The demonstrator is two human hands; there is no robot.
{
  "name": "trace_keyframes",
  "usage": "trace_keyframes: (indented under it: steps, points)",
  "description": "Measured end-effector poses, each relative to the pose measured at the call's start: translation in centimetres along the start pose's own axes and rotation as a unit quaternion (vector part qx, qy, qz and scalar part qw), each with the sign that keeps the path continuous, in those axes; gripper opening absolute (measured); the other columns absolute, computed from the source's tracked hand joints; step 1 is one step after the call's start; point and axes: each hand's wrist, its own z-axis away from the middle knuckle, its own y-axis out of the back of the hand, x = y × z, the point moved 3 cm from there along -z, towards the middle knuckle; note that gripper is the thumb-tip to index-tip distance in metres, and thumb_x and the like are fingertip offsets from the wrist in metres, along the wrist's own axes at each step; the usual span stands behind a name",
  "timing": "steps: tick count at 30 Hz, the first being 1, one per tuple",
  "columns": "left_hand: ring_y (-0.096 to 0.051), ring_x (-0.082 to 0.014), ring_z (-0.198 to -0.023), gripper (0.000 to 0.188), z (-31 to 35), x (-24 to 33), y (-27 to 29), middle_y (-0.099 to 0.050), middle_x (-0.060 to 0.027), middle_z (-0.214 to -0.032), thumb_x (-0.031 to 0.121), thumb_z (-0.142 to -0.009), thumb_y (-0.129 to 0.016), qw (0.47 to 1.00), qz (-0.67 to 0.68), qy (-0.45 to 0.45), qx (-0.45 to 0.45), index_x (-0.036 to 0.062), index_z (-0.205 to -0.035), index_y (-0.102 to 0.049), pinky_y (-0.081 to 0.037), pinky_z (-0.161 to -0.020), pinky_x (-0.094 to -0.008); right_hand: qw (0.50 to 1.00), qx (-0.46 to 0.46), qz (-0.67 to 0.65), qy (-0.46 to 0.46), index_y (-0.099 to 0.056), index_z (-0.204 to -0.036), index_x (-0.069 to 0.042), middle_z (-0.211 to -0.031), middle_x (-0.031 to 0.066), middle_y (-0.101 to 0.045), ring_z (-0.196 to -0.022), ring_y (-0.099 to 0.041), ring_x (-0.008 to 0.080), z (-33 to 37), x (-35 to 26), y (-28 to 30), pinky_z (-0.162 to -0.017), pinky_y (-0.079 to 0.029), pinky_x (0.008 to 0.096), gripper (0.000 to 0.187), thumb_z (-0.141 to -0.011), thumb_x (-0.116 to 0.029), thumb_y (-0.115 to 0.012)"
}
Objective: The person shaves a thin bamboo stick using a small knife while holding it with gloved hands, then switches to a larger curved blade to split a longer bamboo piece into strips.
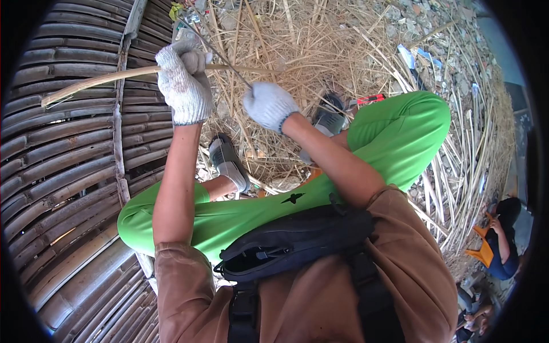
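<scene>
Left hand [184, 83]: gloved in white knit, clenched around a pale bamboo strip [97, 80]; I see the fingers wrapped fully over it.
Right hand [269, 106]: gloved likewise, fist closed on the handle end of a thin dark blade [220, 54] that slants up and left to meet the strip just beside my left hand.
Bamboo strip: held roughly level, its free end reaching left over the woven bamboo panel [68, 160], its other end running right over the straw litter [297, 51].
Blade contact: I cannot tell whether the edge is inside the strip or only laid against it; the left glove covers that spot.
Step, as I judge it: paring or splitting the strip.
Method note: I would keep the left grip firm and behind the edge, and draw the blade along the grain, not across.
Risk: a slip towards the left glove, or towards the green trouser leg [400, 131] below.
Footing: grey shoes [229, 163] planted on loose straw.
</scene>
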Motion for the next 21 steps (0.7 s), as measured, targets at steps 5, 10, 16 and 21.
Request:
trace_keyframes:
  steps: [5,10,16,21]
  points:
    - [-0.037,-0.0138,-0.066,0.064,-1.1,0.0,1.2,-0.034,0.0041,-0.067,0.060,-0.107,-0.060,1.000,0.002,-0.006,-0.003,-0.0035,-0.107,-0.066,-0.039,-0.071,-0.0326,0.999,0.005,0.044,-0.010,-0.075,-0.099,0.005,-0.093,0.0314,-0.075,-0.089,-0.076,0.0449,-1.5,2.1,-0.4,-0.089,-0.061,0.0537,0.049,-0.102,-0.035,-0.047]
    - [-0.032,-0.0123,-0.066,0.063,-1.1,-0.3,0.8,-0.030,0.0055,-0.066,0.062,-0.106,-0.061,1.000,-0.010,-0.025,0.008,-0.0011,-0.106,-0.068,-0.038,-0.071,-0.0322,0.997,0.057,0.005,0.048,-0.076,-0.102,0.005,-0.094,0.0326,-0.074,-0.091,-0.076,0.0449,-0.3,-0.5,0.1,-0.090,-0.060,0.0537,0.048,-0.101,-0.034,-0.048]
    - [-0.031,-0.0132,-0.065,0.064,-2.1,0.1,2.6,-0.025,0.0058,-0.064,0.063,-0.105,-0.060,1.000,-0.001,-0.023,0.007,0.0004,-0.103,-0.069,-0.039,-0.071,-0.0333,0.999,-0.002,0.018,-0.029,-0.073,-0.098,0.006,-0.091,0.0336,-0.073,-0.090,-0.074,0.0487,-2.6,5.3,-1.7,-0.087,-0.059,0.0557,0.047,-0.099,-0.035,-0.052]
    - [-0.031,-0.0130,-0.064,0.067,-0.7,-0.3,1.5,-0.028,0.0056,-0.065,0.063,-0.106,-0.059,1.000,-0.005,-0.010,0.000,-0.0030,-0.106,-0.067,-0.040,-0.072,-0.0333,0.997,0.061,0.004,0.050,-0.075,-0.099,0.005,-0.095,0.0316,-0.075,-0.089,-0.076,0.0456,-0.3,-0.1,-0.6,-0.085,-0.061,0.0544,0.048,-0.099,-0.037,-0.052]
